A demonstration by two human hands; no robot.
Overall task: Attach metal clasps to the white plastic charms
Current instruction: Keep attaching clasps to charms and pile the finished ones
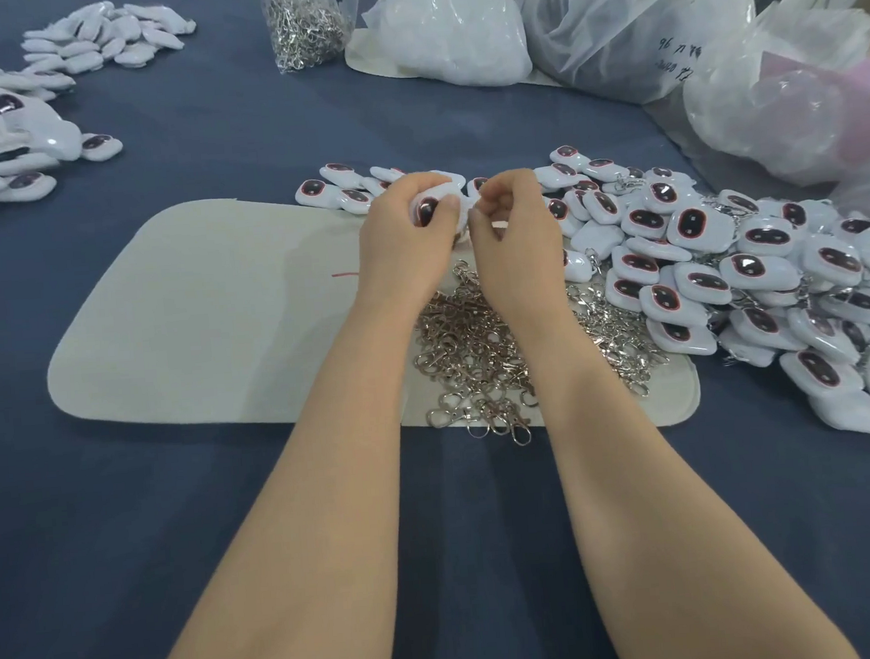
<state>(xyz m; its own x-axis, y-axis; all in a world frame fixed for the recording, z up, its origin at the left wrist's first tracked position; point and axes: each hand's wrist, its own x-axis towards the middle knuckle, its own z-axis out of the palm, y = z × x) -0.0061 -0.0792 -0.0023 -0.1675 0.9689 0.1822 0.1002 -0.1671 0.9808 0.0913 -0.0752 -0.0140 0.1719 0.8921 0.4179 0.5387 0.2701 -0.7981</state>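
Note:
My left hand (405, 228) grips a white plastic charm (427, 209) with a dark oval face, held above the pale mat (190, 315). My right hand (513, 221) has its fingers curled at the charm's right edge, pinching something small that the fingers hide. Under my wrists lies a heap of loose metal clasps (476, 357) on the mat. A large pile of white charms (727, 267) spreads to the right, some with clasps on them.
More white charms lie in piles at the far left (13, 137) and back left (103, 36). A clear bag of clasps (303, 22) and several plastic bags (633, 22) stand at the back. A blue cloth (126, 505) covers the table.

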